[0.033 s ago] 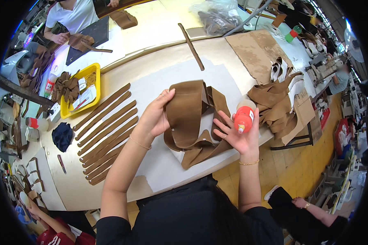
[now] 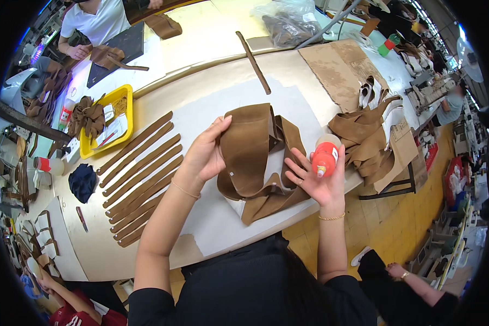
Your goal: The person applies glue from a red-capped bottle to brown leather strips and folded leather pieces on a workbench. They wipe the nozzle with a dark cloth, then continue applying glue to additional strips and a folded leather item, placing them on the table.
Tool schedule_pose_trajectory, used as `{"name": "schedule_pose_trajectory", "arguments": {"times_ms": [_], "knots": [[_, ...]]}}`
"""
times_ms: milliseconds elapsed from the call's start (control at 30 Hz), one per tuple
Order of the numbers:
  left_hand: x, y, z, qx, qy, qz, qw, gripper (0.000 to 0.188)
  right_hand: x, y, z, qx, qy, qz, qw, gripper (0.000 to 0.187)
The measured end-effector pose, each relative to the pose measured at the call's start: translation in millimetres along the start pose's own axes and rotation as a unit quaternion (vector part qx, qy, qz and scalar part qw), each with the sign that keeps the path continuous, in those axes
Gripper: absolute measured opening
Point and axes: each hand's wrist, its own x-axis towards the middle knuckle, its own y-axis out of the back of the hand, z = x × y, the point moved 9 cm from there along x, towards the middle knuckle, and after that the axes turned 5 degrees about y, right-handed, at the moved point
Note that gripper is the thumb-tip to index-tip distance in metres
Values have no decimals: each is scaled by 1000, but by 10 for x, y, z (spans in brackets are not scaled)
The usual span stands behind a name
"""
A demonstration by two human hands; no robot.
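while the left hand (image 2: 205, 154) grips the upper left edge of a folded brown piece (image 2: 247, 144), thumb on top, the right hand (image 2: 326, 186) holds a red bottle (image 2: 324, 158) on its thumb side, nozzle tipped down toward the palm. the two hands are apart, one on each side of the brown piece; the right fingers are spread close to it, and i cannot tell whether they touch it. the piece lies in loops in front of the person, over a pale sheet of paper (image 2: 217, 231) at the near edge of the table (image 2: 217, 70).

to the left, a row of brown strips (image 2: 142, 164) lies slanted side by side, the left forearm covering the right ends of the lowest ones. left of the row are a bunched dark blue cloth (image 2: 83, 183) and a slim tool (image 2: 81, 218). a yellow tray (image 2: 130, 117) beyond the cloth holds brown bits and small cards. one lone strip (image 2: 254, 62) lies past the brown piece. on the right, just beyond the bottle, a heap of brown pieces (image 2: 364, 133) sits beside flat cardboard (image 2: 331, 65), with a clear plastic bag (image 2: 290, 27) farther back.

the floor (image 2: 396, 209) is yellowish tile. a person in a white top (image 2: 95, 22) is at upper left, and another in red (image 2: 73, 312) is at lower left.
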Motion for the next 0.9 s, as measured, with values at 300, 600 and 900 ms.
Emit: {"name": "schedule_pose_trajectory", "arguments": {"times_ms": [300, 600, 900], "knots": [[29, -1299, 364, 540, -11, -98, 836, 25, -88, -1233, -630, -63, -18, -265, 962, 88], [-14, -1845, 1096, 640, -283, -68, 711, 29, -141, -1895, -207, -13, -168, -454, 875, 93], [-252, -78, 9, 344, -65, 47, 935, 84, 64, -1809, -149, 55, -143, -398, 904, 88]]}}
